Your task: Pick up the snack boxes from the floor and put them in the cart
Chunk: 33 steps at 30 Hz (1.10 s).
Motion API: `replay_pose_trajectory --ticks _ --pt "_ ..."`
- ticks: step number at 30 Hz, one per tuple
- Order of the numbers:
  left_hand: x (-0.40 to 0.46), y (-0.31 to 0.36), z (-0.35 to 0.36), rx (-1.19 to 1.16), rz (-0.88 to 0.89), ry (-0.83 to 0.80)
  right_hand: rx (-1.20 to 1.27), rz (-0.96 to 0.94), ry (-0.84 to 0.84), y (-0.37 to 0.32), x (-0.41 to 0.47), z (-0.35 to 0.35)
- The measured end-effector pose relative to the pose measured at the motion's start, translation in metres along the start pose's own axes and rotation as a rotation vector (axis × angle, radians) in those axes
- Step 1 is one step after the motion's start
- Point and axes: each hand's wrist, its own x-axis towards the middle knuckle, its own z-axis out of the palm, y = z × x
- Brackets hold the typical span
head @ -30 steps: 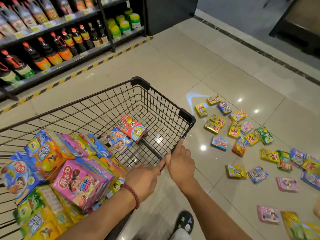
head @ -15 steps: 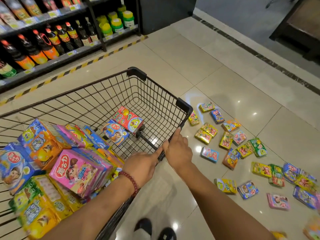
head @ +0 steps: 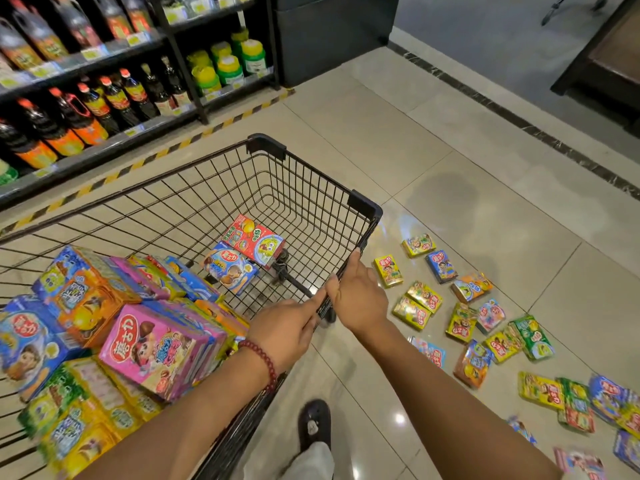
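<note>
we observe both hands on the near right rim of the wire cart [head: 263, 147]. the left hand [head: 282, 329], with a red bead bracelet [head: 261, 362] at the wrist, has its fingers curled shut around the rim wire. the right hand [head: 360, 299] lies just ahead of it on the same rim, fingers wrapped down over the wire and closed on it. neither hand holds a box

inside the cart we note a heap of snack boxes filling the near left part, with a pink box [head: 156, 351] on top and blue, orange, yellow and green boxes around it. two boxes lie apart from the heap on the cart floor toward the far end: a red box [head: 252, 239] and a blue box [head: 228, 270], the blue one just beside the red one and partly under its near edge

on the tiled floor [head: 381, 126] to the right of the cart we record many loose snack boxes [head: 467, 323] lying flat, scattered from just beside the cart's right side out to the lower right edge of view, where they blur. one shoe [head: 313, 424] shows below, between the two forearms

to the far left stand shelves [head: 104, 147] carrying dark bottles [head: 86, 109] and green jars [head: 228, 67]
</note>
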Motion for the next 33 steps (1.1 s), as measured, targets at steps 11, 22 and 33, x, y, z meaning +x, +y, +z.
replay_pose_trajectory --ticks 11,22,33 --pt "0.075 -0.024 -0.028 0.005 0.013 -0.013 0.036 0.012 -0.036 -0.012 0.077 -0.026" --pt "0.090 -0.035 -0.046 0.165 0.041 -0.111 0.012 0.019 -0.045 -0.018 0.093 -0.030" --pt "0.131 0.032 -0.126 0.400 -0.125 -0.122 -0.215 -0.100 0.206 0.019 0.092 -0.135"
